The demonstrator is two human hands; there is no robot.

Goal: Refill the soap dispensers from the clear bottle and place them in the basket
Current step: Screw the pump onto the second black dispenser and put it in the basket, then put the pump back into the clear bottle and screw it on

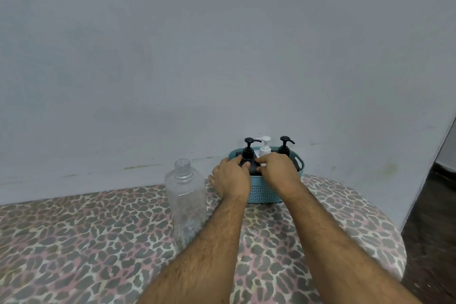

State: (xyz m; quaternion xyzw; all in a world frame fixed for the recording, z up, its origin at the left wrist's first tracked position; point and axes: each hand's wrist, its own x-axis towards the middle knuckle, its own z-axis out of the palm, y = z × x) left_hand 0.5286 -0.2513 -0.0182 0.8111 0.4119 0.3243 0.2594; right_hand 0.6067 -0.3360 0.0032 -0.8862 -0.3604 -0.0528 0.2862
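A teal basket (265, 194) stands at the table's far edge by the wall. Three pump dispensers stand in it: a black one at the front left (248, 153), a white one (265, 147) behind it, and another black one (285, 147) at the right. My left hand (232, 177) and my right hand (277, 170) both grip the body of the front black dispenser from either side, fingers curled round it at the basket's rim. The clear bottle (186, 202) stands uncapped and nearly empty to the left of my left forearm.
The table (74, 242) has a leopard-print cover, its rounded edge dropping off at the right. A grey wall (222, 57) rises right behind the basket. Dark floor (434, 229) shows at the far right.
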